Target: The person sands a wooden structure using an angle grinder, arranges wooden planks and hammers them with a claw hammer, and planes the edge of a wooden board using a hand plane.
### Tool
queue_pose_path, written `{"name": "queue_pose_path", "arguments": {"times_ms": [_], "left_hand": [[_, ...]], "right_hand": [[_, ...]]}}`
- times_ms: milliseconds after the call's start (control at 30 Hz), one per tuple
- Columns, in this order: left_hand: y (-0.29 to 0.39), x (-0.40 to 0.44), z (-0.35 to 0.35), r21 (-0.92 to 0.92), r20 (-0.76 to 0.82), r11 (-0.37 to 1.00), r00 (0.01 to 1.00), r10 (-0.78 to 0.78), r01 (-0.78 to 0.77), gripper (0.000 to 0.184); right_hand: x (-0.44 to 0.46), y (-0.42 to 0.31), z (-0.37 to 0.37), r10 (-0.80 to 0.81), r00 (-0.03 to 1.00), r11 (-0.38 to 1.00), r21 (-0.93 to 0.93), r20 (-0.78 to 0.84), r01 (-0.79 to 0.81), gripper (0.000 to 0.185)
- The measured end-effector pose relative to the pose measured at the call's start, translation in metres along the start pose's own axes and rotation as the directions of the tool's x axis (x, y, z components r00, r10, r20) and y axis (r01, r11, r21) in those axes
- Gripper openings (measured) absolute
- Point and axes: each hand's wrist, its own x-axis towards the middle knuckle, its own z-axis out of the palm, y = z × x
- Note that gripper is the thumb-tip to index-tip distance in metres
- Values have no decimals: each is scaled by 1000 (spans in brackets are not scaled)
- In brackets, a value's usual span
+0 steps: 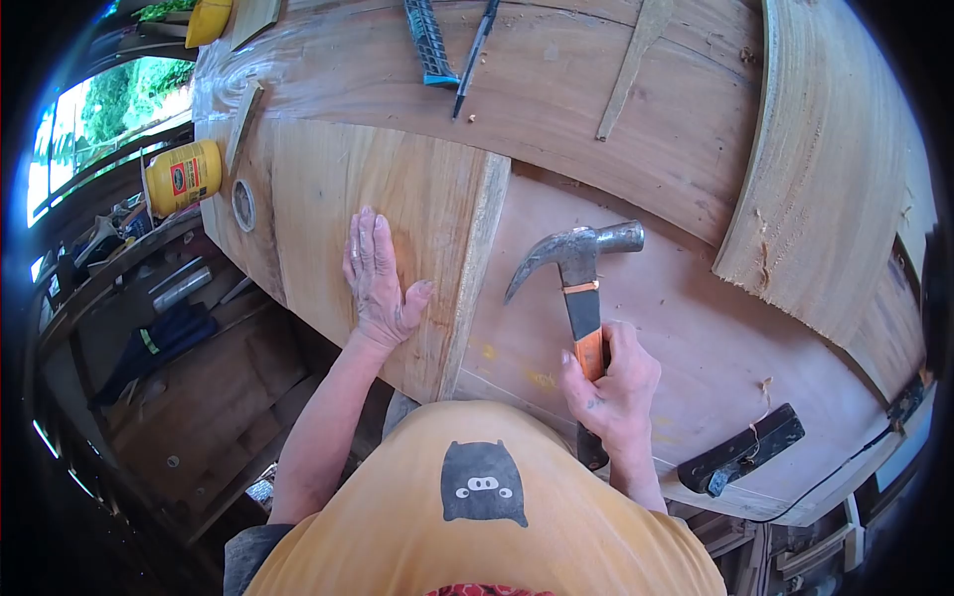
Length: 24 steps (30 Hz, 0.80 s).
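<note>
My left hand (pixel 381 283) lies flat on a pale wooden board (pixel 437 209), its fingers stretched out and the thumb apart. In my right hand (pixel 618 385) is a claw hammer (pixel 586 308), gripped by its black and orange handle. The steel head points away from me, with the claw to the left and the striking face to the right. Beneath the hammer is a smooth pinkish wood panel (pixel 686 348). The board's thick right edge runs between my two hands.
A yellow jar (pixel 183 179) stands at the left edge. A blue cutter (pixel 429 45) and a pen (pixel 475 60) lie at the top. Toward the right are a curved plywood sheet (pixel 830 169) and a black hand plane (pixel 741 450) with a cord nearby.
</note>
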Motion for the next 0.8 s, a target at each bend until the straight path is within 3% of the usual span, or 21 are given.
{"name": "queue_pose_path", "arguments": {"times_ms": [367, 400, 500, 600, 700, 800], "left_hand": [[3, -2, -3, 3, -24, 1000, 999, -24, 24, 101], [3, -2, -2, -1, -29, 1000, 999, -26, 26, 101], [5, -2, -3, -12, -21, 999, 999, -48, 48, 101], [6, -2, -5, -23, -13, 998, 998, -60, 59, 100], [4, -4, -4, -41, -22, 997, 998, -64, 63, 99], [4, -3, -4, -85, -26, 995, 998, -62, 60, 99]], "right_hand": [[2, -11, 5, -34, 999, 982, -186, -28, 28, 31], [1, -11, 2, 20, 999, 973, -229, 28, -13, 34], [-9, -29, 11, 91, 995, 945, -310, -49, -102, 39], [-28, -24, 29, -110, 984, 904, -426, -141, 40, 39], [-28, -36, 29, 98, 989, 937, -324, -115, -130, 31], [-23, -37, 28, 157, 983, 958, 228, 96, -175, 21]]}}
